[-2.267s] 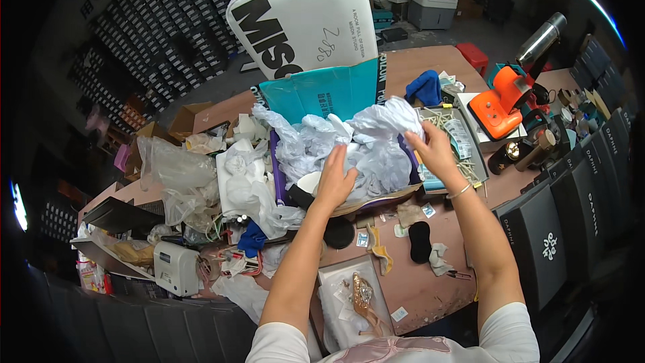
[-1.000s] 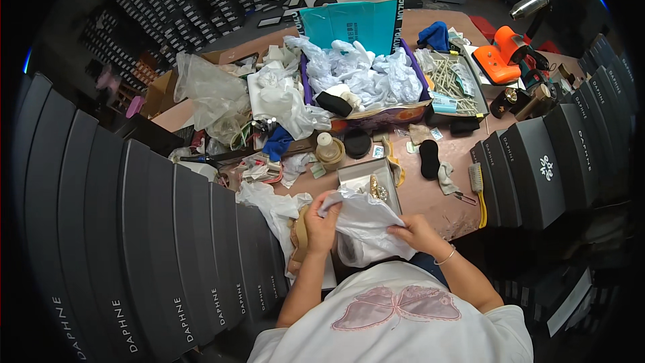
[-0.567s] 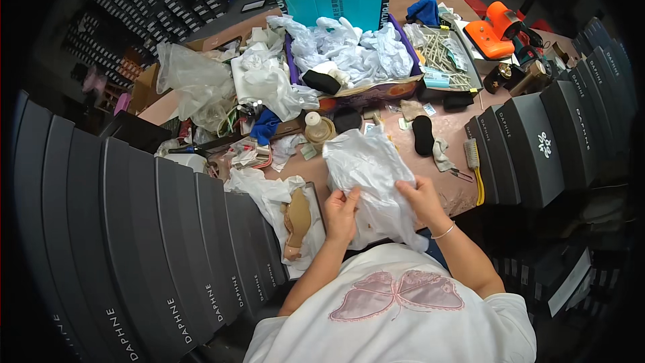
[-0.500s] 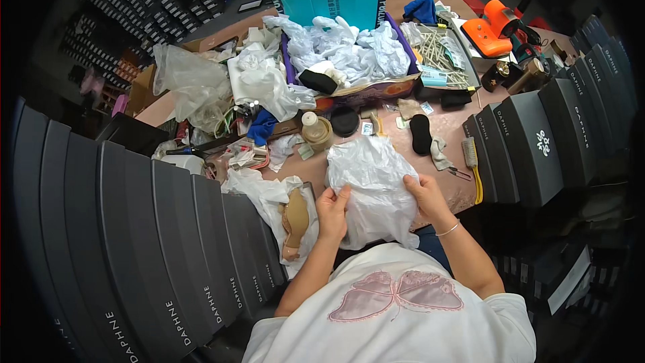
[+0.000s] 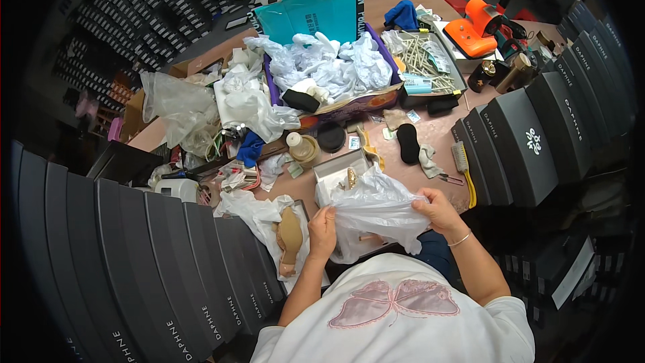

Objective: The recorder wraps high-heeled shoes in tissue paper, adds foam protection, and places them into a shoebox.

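From my end, L hand [image 5: 322, 232] has its grip pinched on the L edge of a thin white sheet [image 5: 377, 210]; R hand [image 5: 438, 211] grip pinches the R edge. Sheet's crumpled, semi-see-thru, stretched btwn both hands & hanging over a pale box [image 5: 325, 174] at the near edge of the pinkish surface [image 5: 430, 187]. I can make out a bit of a gold shoe [image 5: 351, 177] w/in that box. Tan shoe [image 5: 290, 236] lies on white paper [image 5: 243, 207] L of L hand. Farther back, pale crumpled plastic [image 5: 329, 66] in a purple bin [image 5: 385, 54]; R of the sheet, a black pad [image 5: 408, 144].
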`<state>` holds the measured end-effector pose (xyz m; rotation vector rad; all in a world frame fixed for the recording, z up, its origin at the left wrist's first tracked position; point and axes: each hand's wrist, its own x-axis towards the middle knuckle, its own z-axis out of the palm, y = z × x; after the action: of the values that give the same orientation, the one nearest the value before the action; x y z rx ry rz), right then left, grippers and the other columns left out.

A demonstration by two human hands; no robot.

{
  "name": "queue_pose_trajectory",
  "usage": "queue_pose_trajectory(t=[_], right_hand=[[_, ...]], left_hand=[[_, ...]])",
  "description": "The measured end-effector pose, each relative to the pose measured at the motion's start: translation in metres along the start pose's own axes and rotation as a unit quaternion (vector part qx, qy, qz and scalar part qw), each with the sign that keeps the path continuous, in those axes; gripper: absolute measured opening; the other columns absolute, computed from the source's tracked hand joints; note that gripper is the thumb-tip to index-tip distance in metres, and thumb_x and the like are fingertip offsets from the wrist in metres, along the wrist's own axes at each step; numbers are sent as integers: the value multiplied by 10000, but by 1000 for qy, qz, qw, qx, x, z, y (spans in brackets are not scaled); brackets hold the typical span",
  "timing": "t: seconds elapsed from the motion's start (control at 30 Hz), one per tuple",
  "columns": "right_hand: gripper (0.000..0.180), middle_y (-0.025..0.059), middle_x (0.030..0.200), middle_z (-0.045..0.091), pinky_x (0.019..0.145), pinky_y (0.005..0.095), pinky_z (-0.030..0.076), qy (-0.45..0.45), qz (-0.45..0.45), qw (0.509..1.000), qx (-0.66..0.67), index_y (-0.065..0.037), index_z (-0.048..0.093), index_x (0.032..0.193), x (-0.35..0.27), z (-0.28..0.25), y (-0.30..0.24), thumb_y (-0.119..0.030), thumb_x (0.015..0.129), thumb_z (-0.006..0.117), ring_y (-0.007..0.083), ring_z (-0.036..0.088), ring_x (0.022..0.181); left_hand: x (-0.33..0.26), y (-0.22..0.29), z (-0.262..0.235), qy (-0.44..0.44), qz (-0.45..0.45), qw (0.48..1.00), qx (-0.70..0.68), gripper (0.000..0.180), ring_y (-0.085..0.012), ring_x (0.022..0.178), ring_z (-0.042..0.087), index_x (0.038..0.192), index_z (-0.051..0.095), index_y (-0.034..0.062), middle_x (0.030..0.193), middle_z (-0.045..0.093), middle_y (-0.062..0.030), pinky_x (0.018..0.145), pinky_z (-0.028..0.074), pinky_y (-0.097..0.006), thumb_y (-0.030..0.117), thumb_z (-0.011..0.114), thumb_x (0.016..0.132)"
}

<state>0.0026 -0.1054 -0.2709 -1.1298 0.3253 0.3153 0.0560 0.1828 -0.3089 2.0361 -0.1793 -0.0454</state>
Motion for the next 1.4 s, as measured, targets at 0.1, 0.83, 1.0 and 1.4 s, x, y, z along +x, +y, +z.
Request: queue_pose_trajectory(t=[0.1, 0.83, 1.0, 1.4], right_hand=[[164, 37, 932, 637, 718, 257, 514, 91, -20, 985, 145, -35, 584, 989, -1, -9, -25, -174, 905, 608, 119, 612, 799], [929, 269, 1417, 339, 1087, 387, 284, -87, -227, 820, -519, 7, 299, 1400, 117, 39, -63, -353, 699, 792, 378, 326, 1327], [962, 210, 1480, 267, 1109, 373, 247, -395, -2, 891, -224, -38, 232, 1442, 128, 117, 32, -344, 721, 790, 296, 265, 1375], [573, 66, 1246, 555, 977, 304, 419, -419, 181, 888, -57, -31, 468, 1314, 50, 132, 97, -135, 806, 712, 160, 535, 1121]], left_hand=[[3, -32, -1, 53, -217, 905, -363, 306, -253, 756, 597, 970, 607, 31, 867, 641, -94, 678, 460, -361, 292, 448, 989], [-24, -24, -57, 161, -247, 673, -679, 412, -271, 1161, 518, 1253, 523, 87, 1247, 568, -90, 1017, 380, -455, 364, 464, 954], [-28, 6, -62, 13, -159, 553, -818, 385, -315, 1095, 561, 1218, 530, 21, 1198, 584, -160, 977, 420, -471, 250, 421, 929], [-74, 17, -17, 89, -186, 561, -802, 411, -263, 1041, 569, 1235, 512, 78, 1124, 594, -95, 915, 451, -421, 314, 511, 898]])
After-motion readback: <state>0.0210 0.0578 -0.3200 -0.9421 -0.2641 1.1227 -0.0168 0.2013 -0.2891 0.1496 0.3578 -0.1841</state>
